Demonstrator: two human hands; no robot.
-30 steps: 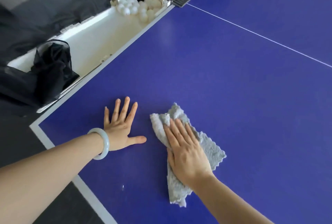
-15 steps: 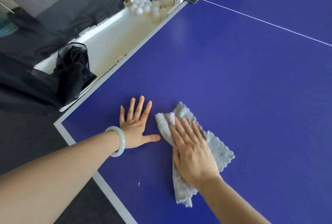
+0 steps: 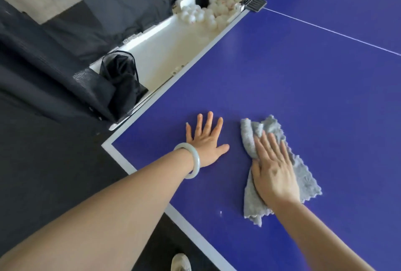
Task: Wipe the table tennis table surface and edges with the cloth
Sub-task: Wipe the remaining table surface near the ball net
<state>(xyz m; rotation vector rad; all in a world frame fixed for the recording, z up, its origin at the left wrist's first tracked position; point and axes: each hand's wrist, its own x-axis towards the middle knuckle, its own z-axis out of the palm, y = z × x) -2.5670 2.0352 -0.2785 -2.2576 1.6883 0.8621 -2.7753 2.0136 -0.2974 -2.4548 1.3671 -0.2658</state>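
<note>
Cloth (image 3: 308, 181) beneath flat right fingers (image 3: 271, 147), left fingers (image 3: 207, 123) wide beside; table edge (image 3: 130, 166) seemingly near.

Blue flat-topped table tennis table (image 3: 282, 75) w/ white edge bands & a thin white line across the top, far from its near-left corner. Grey fluffy cloth w/ scalloped hem (image 3: 248, 138): crumpled, partly folded over itself, lying on the top, right of that corner, well inside both edge bands.
</note>
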